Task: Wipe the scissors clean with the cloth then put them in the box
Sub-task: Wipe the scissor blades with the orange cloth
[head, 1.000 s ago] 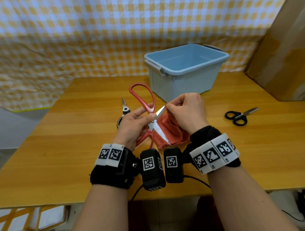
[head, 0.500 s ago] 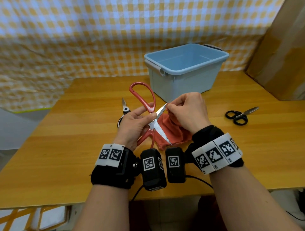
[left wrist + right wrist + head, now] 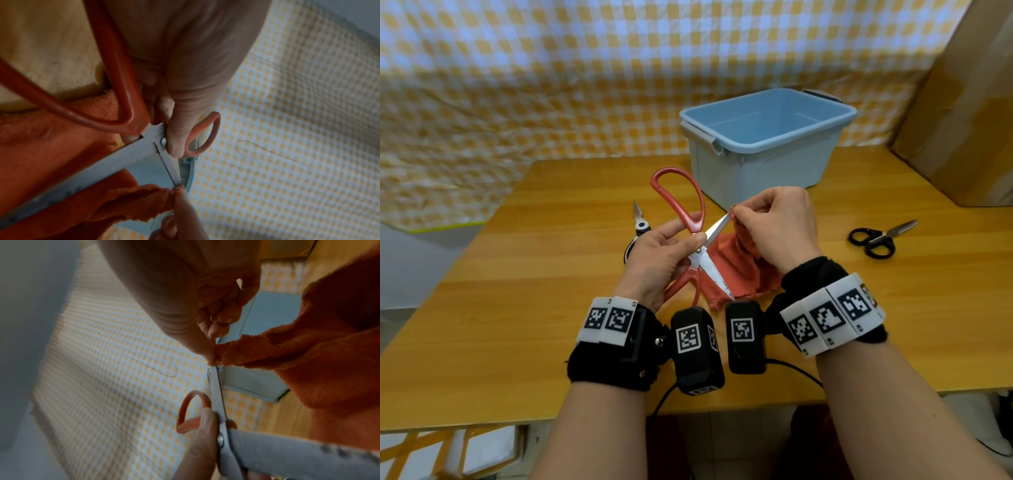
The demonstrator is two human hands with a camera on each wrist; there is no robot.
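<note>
No legible text/labels/nos.; only b/w square marker codes on wrist bands.

left hand: palm turned inward, fingers curled, thumb pressed at the pivot of the open red-handled steel scissors, gripping them above the table.
right hand: raised just beside the left, back of hand up, thumb and forefinger pinching a fold of the orange terry cloth at the tip of the upper blade.
wrists: both close together, each wearing a black strap with white coded marker blocks and a black camera unit.
forearms: bare, reaching forward from the lower edge, converging toward the hands.
</note>
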